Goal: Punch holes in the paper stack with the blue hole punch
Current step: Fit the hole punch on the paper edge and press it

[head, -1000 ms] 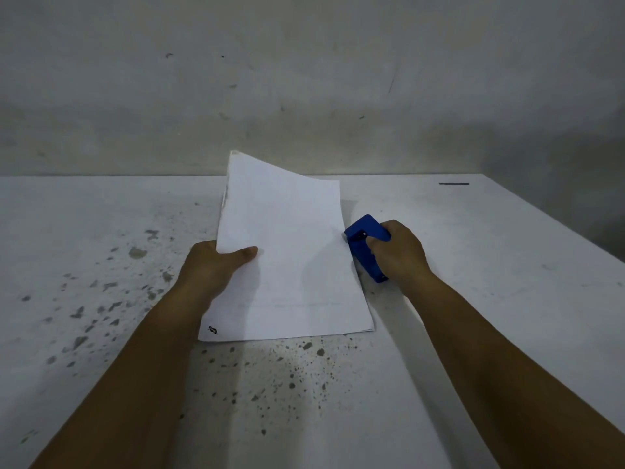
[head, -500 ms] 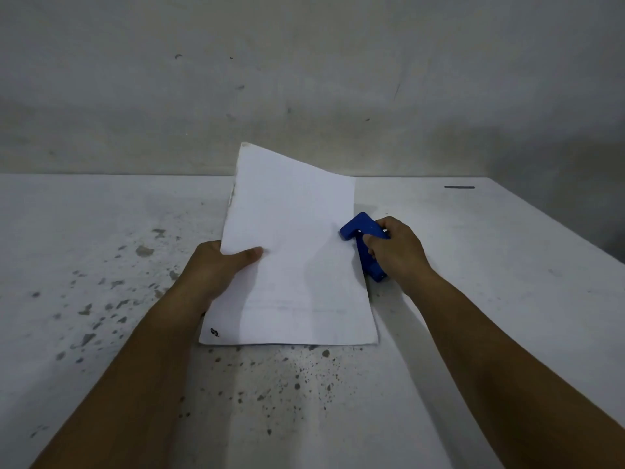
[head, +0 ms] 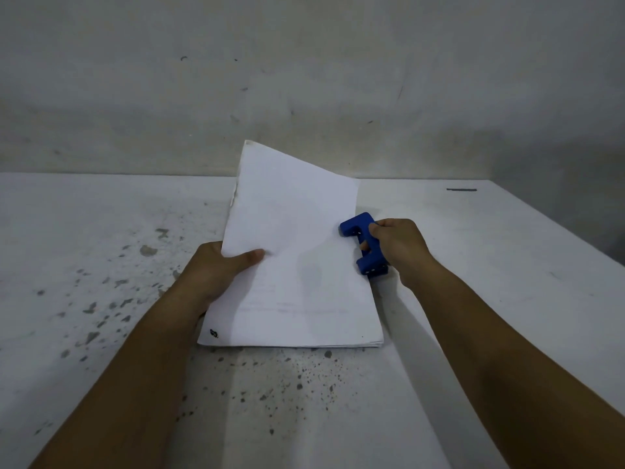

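1. The left hand (head: 216,272) is clamped on the left edge of the paper stack (head: 297,265), thumb on top, lifting its far end off the tabletop (head: 101,252).
2. The right hand (head: 399,248) is closed around the blue hole punch (head: 363,243) at the stack's right edge.
3. The punch's long axis runs along that edge, its slot apparently facing left toward the paper.

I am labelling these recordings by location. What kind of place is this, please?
Probably a bare workroom or utility space, not a furnished office. A plain scuffed wall stands behind a white table with chipped, speckled paint, which carries only the paper stack and the blue hole punch.
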